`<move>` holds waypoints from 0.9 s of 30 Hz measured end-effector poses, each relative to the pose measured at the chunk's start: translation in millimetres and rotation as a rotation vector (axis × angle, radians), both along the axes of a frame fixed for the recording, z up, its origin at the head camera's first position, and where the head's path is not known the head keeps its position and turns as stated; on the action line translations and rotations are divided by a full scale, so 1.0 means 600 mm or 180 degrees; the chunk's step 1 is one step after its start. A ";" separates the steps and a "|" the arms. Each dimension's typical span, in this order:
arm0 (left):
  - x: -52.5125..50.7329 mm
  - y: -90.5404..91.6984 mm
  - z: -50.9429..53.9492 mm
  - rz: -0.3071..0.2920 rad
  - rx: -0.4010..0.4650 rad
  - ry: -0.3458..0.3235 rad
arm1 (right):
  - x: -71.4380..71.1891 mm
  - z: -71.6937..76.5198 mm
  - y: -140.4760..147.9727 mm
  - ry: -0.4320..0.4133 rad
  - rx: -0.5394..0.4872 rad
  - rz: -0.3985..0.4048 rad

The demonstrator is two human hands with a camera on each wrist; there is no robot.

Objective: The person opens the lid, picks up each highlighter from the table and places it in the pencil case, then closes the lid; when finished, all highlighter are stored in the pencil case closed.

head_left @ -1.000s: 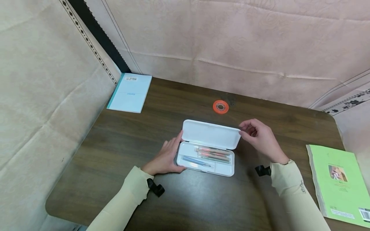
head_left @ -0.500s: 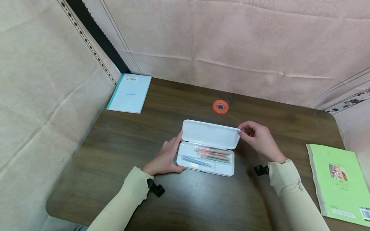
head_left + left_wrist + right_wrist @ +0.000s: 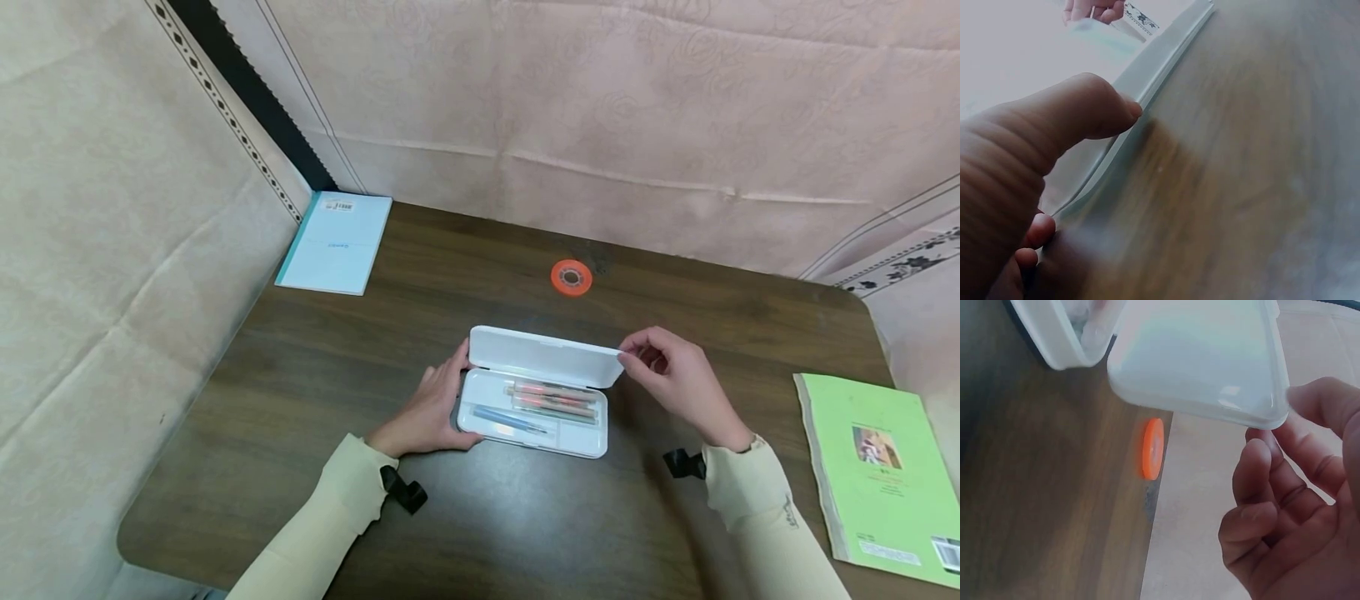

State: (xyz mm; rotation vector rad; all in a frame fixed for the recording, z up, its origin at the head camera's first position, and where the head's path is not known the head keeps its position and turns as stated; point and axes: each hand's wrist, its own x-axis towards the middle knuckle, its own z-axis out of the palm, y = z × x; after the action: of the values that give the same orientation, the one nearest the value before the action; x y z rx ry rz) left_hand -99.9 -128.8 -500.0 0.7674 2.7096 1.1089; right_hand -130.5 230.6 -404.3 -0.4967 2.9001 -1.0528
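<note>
A white pencil case (image 3: 577, 439) lies open on the table, its lid (image 3: 542, 353) tilted up at the back. Several pens (image 3: 553, 398) with pinkish and clear barrels lie inside, and slim blue pens (image 3: 504, 418) lie in front of them. My left hand (image 3: 427, 415) grips the case's left end, thumb at the front edge and fingers along the side. With my right hand (image 3: 681, 379) I pinch the lid's right corner between thumb and index finger. In the right wrist view the other fingers (image 3: 1254, 465) curl below the lid.
An orange disc-shaped ring (image 3: 572, 278) lies behind the case. A light blue notebook (image 3: 336, 243) sits at the table's back left corner. On the right is a green book (image 3: 885, 467). Pale cloth (image 3: 637, 108) hangs along the back and sides of the brown table (image 3: 525, 533).
The lid has tipped forward somewhat, its top edge now lower. My right hand has come down slightly with it, while my left hand stays in place on the case.
</note>
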 end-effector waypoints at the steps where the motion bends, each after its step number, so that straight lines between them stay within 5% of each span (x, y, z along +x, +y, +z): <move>1: 0.001 0.000 0.000 -0.0001 -0.0008 -0.0017 | 0.005 0.001 0.000 0.0003 -0.0032 0.0014; 15: 0.005 -0.004 0.001 0.0000 -0.0042 -0.0063 | 0.040 -0.012 0.014 -0.0546 -0.0277 0.0632; 27: 0.005 -0.003 0.004 -0.0004 -0.0002 -0.0201 | 0.048 -0.036 0.010 -0.1022 0.0079 0.0878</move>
State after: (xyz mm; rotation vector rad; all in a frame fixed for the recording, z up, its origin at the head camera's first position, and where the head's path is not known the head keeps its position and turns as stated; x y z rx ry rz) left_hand -97.0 -130.7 -497.4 0.7211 2.6569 1.1127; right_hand -101.5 236.4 -425.7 -0.6376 2.4777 -0.9544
